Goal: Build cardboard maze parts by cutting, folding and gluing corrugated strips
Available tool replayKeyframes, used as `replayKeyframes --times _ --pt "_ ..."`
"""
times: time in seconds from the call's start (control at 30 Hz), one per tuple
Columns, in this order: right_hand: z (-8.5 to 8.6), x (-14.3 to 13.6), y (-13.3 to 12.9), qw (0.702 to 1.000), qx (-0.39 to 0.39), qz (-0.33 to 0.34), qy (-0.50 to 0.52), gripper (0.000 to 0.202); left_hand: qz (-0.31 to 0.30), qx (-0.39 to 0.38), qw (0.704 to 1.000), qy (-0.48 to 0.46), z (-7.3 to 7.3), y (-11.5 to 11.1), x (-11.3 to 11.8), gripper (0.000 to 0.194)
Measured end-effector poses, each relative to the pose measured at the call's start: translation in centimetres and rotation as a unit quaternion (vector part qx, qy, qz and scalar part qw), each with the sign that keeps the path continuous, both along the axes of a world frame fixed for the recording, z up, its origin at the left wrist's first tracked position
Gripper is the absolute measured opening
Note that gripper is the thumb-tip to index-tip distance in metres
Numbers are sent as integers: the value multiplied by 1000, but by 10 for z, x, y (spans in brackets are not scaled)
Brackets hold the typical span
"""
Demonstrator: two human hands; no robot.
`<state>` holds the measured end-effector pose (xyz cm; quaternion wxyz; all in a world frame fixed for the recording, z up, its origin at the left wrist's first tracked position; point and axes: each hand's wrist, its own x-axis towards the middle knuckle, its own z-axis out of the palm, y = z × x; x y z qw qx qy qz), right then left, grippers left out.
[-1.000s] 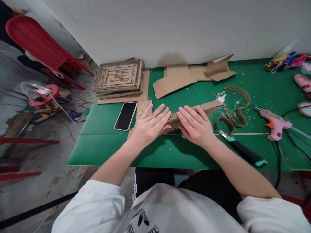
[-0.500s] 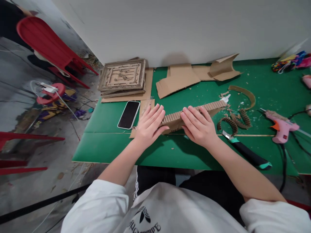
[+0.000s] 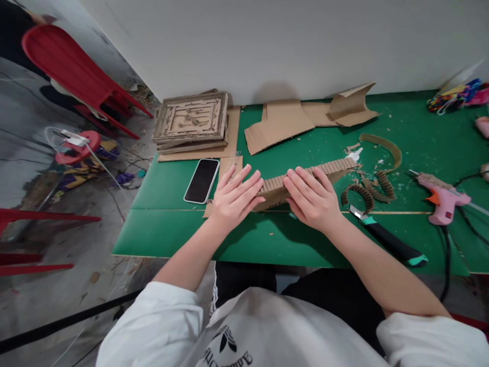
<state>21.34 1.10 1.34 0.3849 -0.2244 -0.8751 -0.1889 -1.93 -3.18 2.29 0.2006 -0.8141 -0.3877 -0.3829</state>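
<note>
Left grip: the left hand (image 3: 234, 200) lies flat, fingers spread, holding nothing, pressing on the near left end of the corrugated strip (image 3: 305, 176).
Right grip: the right hand (image 3: 311, 199) lies flat and unclenched, pressing the strip's middle.
Strip: it lies mid-counter on the green counter (image 3: 267, 239), running toward the far right.
Left side: a phone (image 3: 202, 180) lies just beside the left hand.
Right side: a knife (image 3: 385, 237) and a pink glue gun (image 3: 441, 200) lie near the right edge.
Far edge: cardboard sheets (image 3: 278, 125) lie by the wall.

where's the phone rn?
In the head view, the white-edged black smartphone lies face up on the green table, left of the left hand, in front of the cardboard maze board.
</note>
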Motion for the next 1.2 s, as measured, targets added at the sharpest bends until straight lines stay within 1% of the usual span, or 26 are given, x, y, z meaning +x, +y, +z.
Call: replayKeyframes --times 0.1,0.17,0.23,0.3,0.4,0.47,0.57,0.67,0.8,0.87,0.9,0.97,1.03,1.07,1.13,1.2 --pt "1 0 0 1000 -6 1 1 57 -3 -24 1000 -10 -1 -1 0 55" --pt "2 0 0 1000 -4 -2 -3 57 -7 -39 997 -65 -3 -4 1 68" --pt "4 1 -1 1000 0 -3 -6 56 1 -45 990 -137 -6 -9 1 76" --pt "5 1 -1 1000 4 -2 -7 56 13 -45 983 -175 -10 -16 3 74" --pt "5 1 -1 1000 4 -1 -6 56 18 -40 981 -190 -16 -25 4 61" --pt "5 1 -1 1000 3 -1 -5 57 19 -18 979 -201 -19 -28 5 53" --pt "4 1 -1 1000 6 -2 -3 58 29 23 986 -163 -20 -28 5 48" --pt "3 1 -2 1000 8 -4 -4 59 31 42 992 -115 -18 -25 4 45" --pt "3 1 -2 1000 11 -4 -5 60 49 60 992 -94 -17 -25 2 37" --pt "3 1 -2 1000 14 -5 -4 58 59 63 993 -83 -15 -26 1 37" --pt "3 1 -2 1000 14 -7 -4 57 62 66 993 -74 -13 -26 2 39" --pt "2 1 -3 1000 12 -11 -5 53 65 79 993 -52 -6 -26 6 50" --pt "2 1 -3 1000 6 -14 -7 49 66 95 993 -17 5 -23 16 63" --pt "1 1 -4 1000 4 -13 -8 47 66 97 993 9 10 -21 22 65" --pt "1 1 -4 1000 -1 -11 -7 46 78 76 992 59 18 -15 34 57" --pt "1 2 -5 1000 -4 -14 -11 43 80 49 992 90 22 -10 44 50"
